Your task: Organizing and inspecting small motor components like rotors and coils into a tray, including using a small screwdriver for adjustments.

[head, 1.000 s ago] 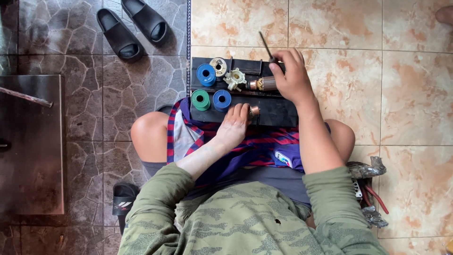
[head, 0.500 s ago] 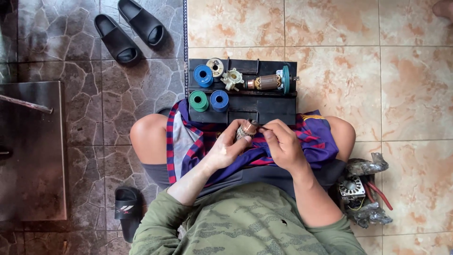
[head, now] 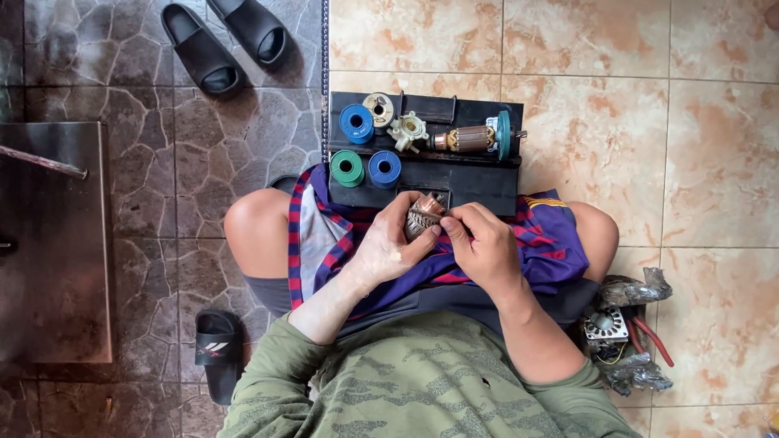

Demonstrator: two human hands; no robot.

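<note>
**Two hands hold a small motor part over the lap**

The person sits on the floor with a striped red and blue cloth over the knees. The left hand is wrapped around a small motor armature, a round metal piece with copper wire on it. The fingers are closed on it and hold it up, just above the cloth. The right hand is right beside it. Its fingertips are pinched at the side of the armature, but I cannot tell if they grip a wire or only touch the metal.

In front of the knees lies a black tray. On it sit two blue wire spools, a green wire spool, a pale spool, a small metal part with arms, and a second armature with a teal fan. None of these is being touched.

The work looks like it is in the middle. The armature in the hands has copper showing, and the spools sit waiting. How much winding is done is too small to see.

Black sandals lie on the dark stone floor. A pile of motor scraps sits by the right elbow.
</note>
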